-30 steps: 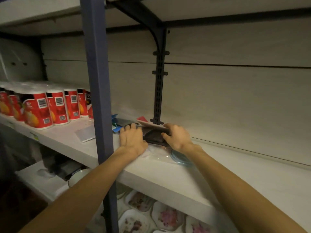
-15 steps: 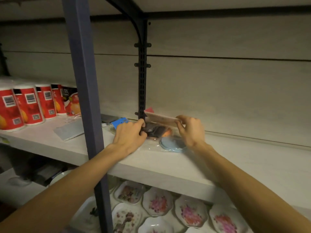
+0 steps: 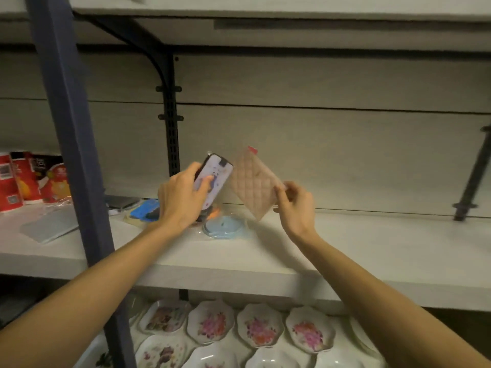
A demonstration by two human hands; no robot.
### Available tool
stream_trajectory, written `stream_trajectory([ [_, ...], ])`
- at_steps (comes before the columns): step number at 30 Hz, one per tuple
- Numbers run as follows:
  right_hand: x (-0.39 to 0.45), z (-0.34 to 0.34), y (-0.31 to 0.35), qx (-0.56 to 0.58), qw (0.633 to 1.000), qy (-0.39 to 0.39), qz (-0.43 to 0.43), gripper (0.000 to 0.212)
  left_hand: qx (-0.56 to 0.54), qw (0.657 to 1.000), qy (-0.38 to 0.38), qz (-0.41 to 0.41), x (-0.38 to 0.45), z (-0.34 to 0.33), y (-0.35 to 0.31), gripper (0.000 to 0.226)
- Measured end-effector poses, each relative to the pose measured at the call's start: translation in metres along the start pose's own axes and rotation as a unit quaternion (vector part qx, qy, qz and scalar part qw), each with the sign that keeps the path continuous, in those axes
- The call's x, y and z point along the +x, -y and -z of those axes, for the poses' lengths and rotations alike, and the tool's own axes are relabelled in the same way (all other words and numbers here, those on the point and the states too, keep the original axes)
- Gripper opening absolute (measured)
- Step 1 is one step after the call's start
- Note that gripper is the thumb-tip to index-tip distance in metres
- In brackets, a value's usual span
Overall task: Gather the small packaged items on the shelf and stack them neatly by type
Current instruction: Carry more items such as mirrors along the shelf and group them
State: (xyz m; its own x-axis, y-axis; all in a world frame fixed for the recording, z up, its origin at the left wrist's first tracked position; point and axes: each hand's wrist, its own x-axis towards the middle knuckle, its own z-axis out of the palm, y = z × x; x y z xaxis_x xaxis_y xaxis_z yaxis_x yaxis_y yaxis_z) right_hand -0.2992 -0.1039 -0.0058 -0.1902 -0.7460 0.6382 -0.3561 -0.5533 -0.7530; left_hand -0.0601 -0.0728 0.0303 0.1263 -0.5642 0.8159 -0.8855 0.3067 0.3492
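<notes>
Both hands have come up off the shelf (image 3: 345, 251) since half a second ago, when they were pressed low on the pile of packets; now each one carries a single item lifted into the air, and the pile they left is thinner. Starting at the far left, red canisters (image 3: 29, 179) stand at the back of the board, and a grey flat packet (image 3: 50, 227) lies in front of them, left of the blue upright post (image 3: 71, 144). Past the post, a blue packet (image 3: 144, 211) lies flat on the board beside some darker pieces, too murky to name. Here's the left hand (image 3: 180, 200), fingers curled round a white patterned phone case (image 3: 214, 181) in clear wrap, thumb across its face, the case tilted with its top leaning right and rising above the knuckles. Just under that hand a light blue round item (image 3: 225, 227) in a plastic bag stays on the shelf, with something orange (image 3: 214, 213) tucked behind it, possibly another packet. Next, the pink quilted case (image 3: 255, 184) hangs as a diamond, one corner up, its upper left edge close to the white case. The right hand (image 3: 296, 205) pinches its right corner between thumb and fingertips, so nearly the whole case sticks out up and left of that grip. Down below, floral dishes (image 3: 260, 328) line the lower shelf.
</notes>
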Motion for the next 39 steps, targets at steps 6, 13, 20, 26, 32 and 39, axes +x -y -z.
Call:
stream_trajectory([
  [6, -0.015, 0.118, 0.013, -0.043, 0.997, -0.060, 0.024, 0.025, -0.206, 0.972, 0.008, 0.112, -0.009, -0.022, -0.100, 0.021],
  [13, -0.057, 0.302, 0.023, -0.102, 0.981, -0.147, 0.079, 0.020, -0.344, 0.926, 0.056, 0.146, -0.061, -0.069, -0.259, 0.018],
  [20, -0.116, 0.478, -0.011, -0.161, 0.945, -0.279, 0.052, 0.011, -0.404, 0.900, 0.147, 0.075, -0.143, -0.119, -0.416, 0.026],
  [26, -0.154, 0.597, -0.028, -0.199, 0.910, -0.363, 0.010, 0.018, -0.424, 0.877, 0.226, 0.004, -0.191, -0.157, -0.545, 0.010],
  [32, -0.164, 0.678, -0.062, -0.214, 0.898, -0.382, -0.047, 0.020, -0.446, 0.829, 0.338, 0.002, -0.221, -0.201, -0.652, 0.016],
  [39, -0.133, 0.782, -0.117, -0.221, 0.881, -0.411, -0.079, 0.017, -0.466, 0.753, 0.449, 0.119, -0.219, -0.293, -0.764, 0.024],
])
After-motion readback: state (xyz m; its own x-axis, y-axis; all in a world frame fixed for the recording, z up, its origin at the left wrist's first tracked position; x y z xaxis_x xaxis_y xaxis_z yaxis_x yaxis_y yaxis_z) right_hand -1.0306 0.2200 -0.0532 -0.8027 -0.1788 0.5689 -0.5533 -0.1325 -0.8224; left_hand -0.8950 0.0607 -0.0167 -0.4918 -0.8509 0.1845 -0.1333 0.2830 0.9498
